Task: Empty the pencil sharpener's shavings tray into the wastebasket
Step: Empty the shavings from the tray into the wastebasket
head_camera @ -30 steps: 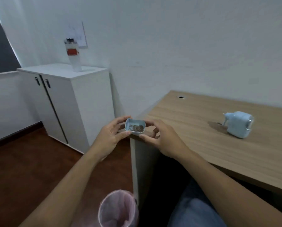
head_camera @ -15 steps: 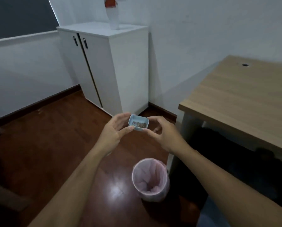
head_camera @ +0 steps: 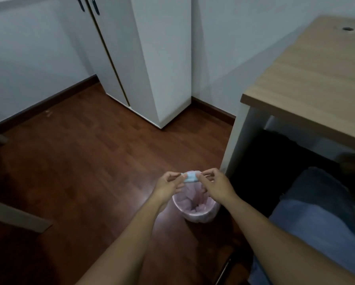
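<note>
Both hands are pinching the tray (head_camera: 191,177), the left hand (head_camera: 168,185) at one end and the right hand (head_camera: 214,185) at the other, holding it over the far rim of the bin (head_camera: 208,211). It is sitting off-centre above the opening, so shavings may be landing on the floor (head_camera: 86,161) if it tips away from the person; the fingertip hold may also be slipping. Whether shavings are falling, I cannot tell. The bin is standing on dark glossy wood flooring, beside a desk (head_camera: 312,79) and near a white cabinet (head_camera: 152,58).
</note>
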